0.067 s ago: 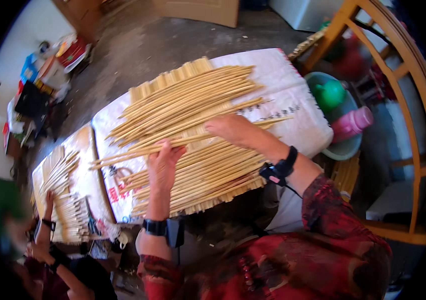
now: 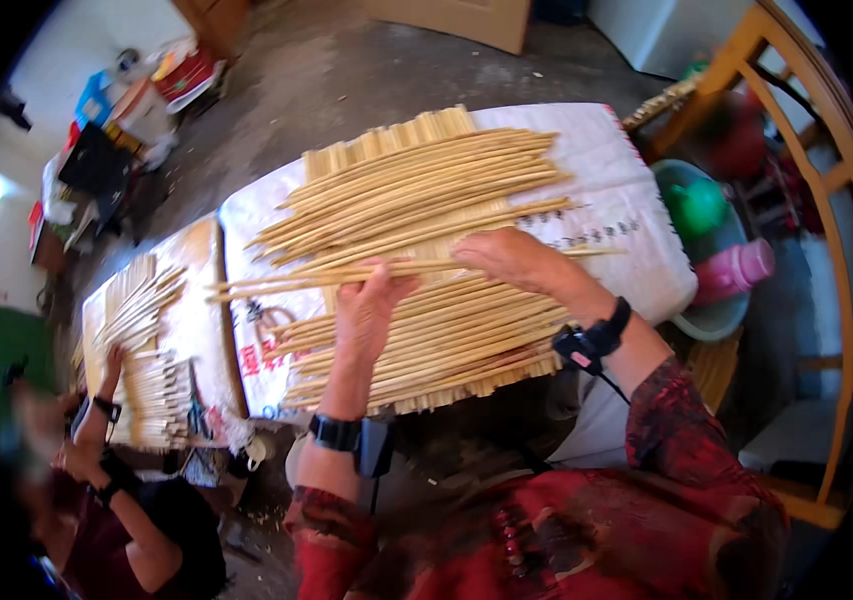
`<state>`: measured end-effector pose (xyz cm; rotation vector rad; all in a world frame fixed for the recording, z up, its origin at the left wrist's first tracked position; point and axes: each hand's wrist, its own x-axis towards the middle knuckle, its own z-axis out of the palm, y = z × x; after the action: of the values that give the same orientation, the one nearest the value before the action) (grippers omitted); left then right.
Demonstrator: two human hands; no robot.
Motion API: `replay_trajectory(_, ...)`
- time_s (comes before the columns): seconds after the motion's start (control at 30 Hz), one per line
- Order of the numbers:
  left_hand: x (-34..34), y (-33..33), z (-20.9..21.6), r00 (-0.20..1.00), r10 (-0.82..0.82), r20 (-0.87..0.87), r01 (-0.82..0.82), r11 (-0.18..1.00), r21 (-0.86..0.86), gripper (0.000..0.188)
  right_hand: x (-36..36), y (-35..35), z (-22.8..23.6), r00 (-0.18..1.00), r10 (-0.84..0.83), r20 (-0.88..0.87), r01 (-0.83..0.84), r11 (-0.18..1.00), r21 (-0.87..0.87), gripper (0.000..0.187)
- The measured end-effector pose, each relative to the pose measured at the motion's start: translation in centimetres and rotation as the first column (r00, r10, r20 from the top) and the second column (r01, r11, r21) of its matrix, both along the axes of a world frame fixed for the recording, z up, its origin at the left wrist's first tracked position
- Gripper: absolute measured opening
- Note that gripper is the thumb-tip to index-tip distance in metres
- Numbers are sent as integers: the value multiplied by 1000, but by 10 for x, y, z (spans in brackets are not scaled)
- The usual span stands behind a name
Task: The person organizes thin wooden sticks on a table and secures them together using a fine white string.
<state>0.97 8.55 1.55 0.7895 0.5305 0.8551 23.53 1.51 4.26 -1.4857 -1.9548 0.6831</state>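
Note:
Long thin straw-coloured sticks (image 2: 412, 215) lie side by side in rows on a white, cloth-like cover. My left hand (image 2: 375, 300) pinches a pair of these sticks (image 2: 277, 282) between thumb and fingers, their left ends jutting past the row. Farther right along the same sticks, my right hand (image 2: 517, 258) curls over them, fingertips pointing down and partly hidden by the hand itself. Below both hands runs a nearer row of sticks (image 2: 457, 335), laid across flat pale strips (image 2: 427, 400). Each of my wrists wears a black strap with a small device.
At the left, another person's hand (image 2: 112, 362) touches shorter sticks (image 2: 152, 390) on an adjoining surface. A pale blue basin (image 2: 682, 180) holding green and pink plastic things stands off the right end. A yellow wooden frame (image 2: 832, 180) rises beyond it.
The whole view has shifted, so the table and sticks appear farther right. Both hands stay on the same sticks, with little visible movement against them.

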Motion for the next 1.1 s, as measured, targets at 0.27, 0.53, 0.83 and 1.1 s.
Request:
replay_trajectory(0.27, 1, -2, 14, 992, -104, 69, 100, 993, 65, 12, 0, -5, 28, 950, -136, -281, -46, 829, -557, 33)
replay_trajectory(0.53, -4, 0, 13, 987, -124, 99, 118, 991, 66, 13, -6, -4, 27, 972, -55, -231, -43, 917, -398, 30)
replay_trajectory(0.83, -13, 5, -19, 996, 91, 17, -82, 947, -311, 25, -24, 4, -30, 941, -130, 313, 64, 975, 214, 25)
replay_trajectory(1.1, -17, 2, -15, 991, 16, -130, -68, 911, -407, 36, -22, 11, -63, 968, -164, 189, 111, 958, 265, 24)
